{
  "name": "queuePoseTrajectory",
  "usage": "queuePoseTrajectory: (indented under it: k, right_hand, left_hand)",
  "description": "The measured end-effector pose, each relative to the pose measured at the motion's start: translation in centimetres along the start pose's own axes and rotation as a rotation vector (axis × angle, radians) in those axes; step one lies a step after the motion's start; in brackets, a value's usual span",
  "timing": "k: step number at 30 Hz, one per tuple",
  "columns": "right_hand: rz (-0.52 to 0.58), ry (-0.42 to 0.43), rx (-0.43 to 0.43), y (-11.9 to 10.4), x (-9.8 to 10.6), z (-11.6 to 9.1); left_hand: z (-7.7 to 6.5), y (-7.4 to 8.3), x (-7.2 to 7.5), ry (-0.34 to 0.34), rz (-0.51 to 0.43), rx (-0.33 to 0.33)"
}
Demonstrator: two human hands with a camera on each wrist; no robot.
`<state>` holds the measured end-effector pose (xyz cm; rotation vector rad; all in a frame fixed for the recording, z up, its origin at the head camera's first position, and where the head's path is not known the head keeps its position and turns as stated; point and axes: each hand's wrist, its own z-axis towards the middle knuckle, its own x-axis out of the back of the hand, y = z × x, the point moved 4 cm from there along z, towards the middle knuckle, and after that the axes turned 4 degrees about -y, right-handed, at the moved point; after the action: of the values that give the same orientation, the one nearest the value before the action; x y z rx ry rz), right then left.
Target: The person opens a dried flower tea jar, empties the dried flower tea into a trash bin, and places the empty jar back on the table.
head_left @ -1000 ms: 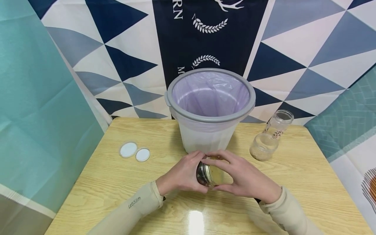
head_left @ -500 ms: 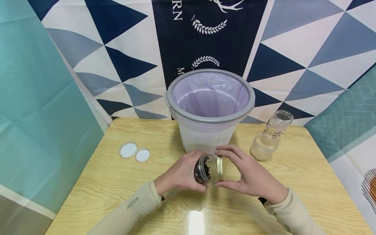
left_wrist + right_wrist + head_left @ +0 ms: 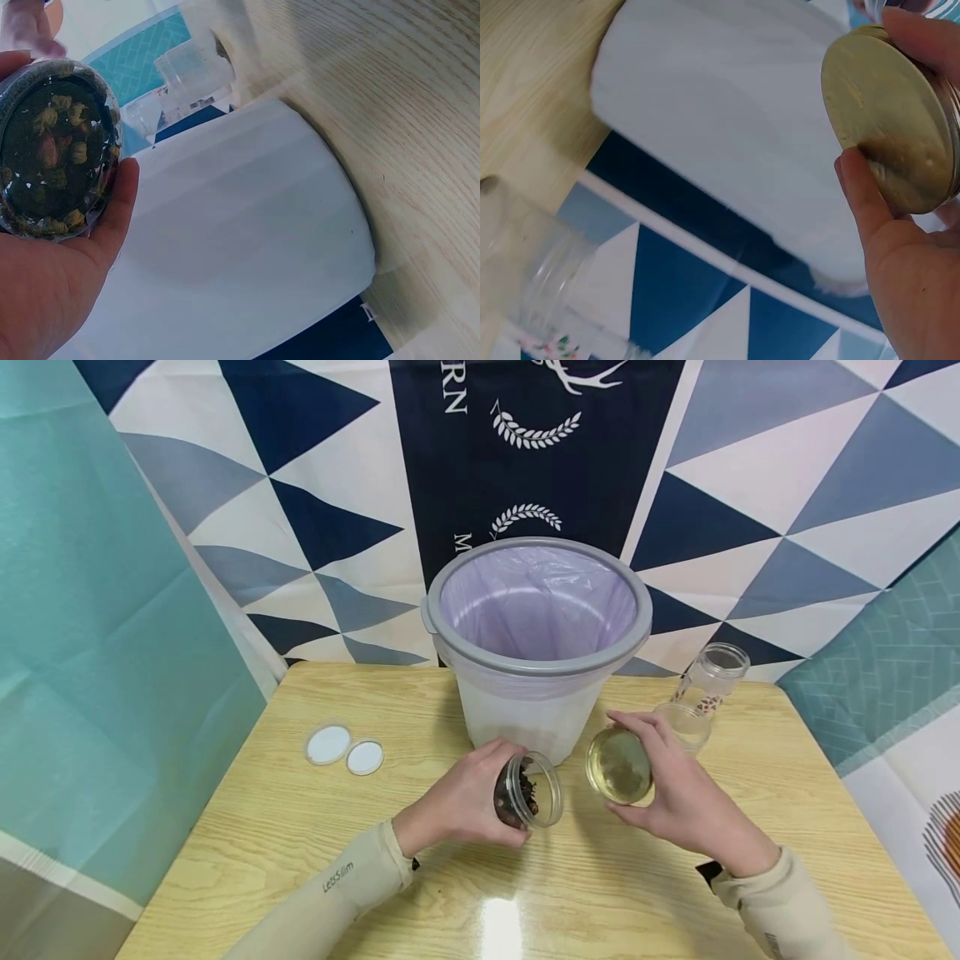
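My left hand (image 3: 468, 797) grips a clear jar (image 3: 551, 793), tilted so that its uncovered mouth faces right. Dark dried flowers (image 3: 528, 793) lie inside it; through the jar's base in the left wrist view, yellowish buds and a reddish one (image 3: 49, 150) show. To the right, my right hand (image 3: 678, 793) holds a gold lid (image 3: 618, 766) by its edge between thumb and fingers, apart from the jar. The lid's flat gold top (image 3: 889, 120) faces the right wrist camera.
A white bin (image 3: 525, 714) with a purple liner stands behind my hands. Two clear jars stand at the back right, a short wide one (image 3: 693, 727) and a taller patterned one (image 3: 716, 670). Two white round lids, a larger (image 3: 327, 744) and a smaller (image 3: 365, 757), lie at left.
The gold lid has come off the jar and moved right with my right hand, turning to show its inside. My left hand keeps the jar nearly in place, its mouth now uncovered.
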<state>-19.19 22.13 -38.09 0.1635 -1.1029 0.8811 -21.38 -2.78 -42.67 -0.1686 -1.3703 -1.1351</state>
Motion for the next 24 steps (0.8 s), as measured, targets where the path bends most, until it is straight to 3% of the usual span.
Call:
queuePoseTrajectory:
  k: [3,11,20,24]
  right_hand:
    - [-0.055,-0.016,-0.017,0.8,0.5,-0.5]
    - [-0.044,0.016,-0.030,2.7,1.9,-2.2]
    - [-0.036,0.112,-0.076,5.3,4.1,-3.8]
    - [-0.049,0.152,-0.153,6.6,4.9,-4.7]
  left_hand:
    - [0.0,-0.1,0.1,0.006,-0.004,0.005]
    - [0.0,-0.1,0.3,0.012,-0.013,0.002]
    - [0.2,-0.2,0.4,0.013,-0.006,-0.004]
    - [0.2,-0.2,0.3,0.009,-0.015,-0.001]
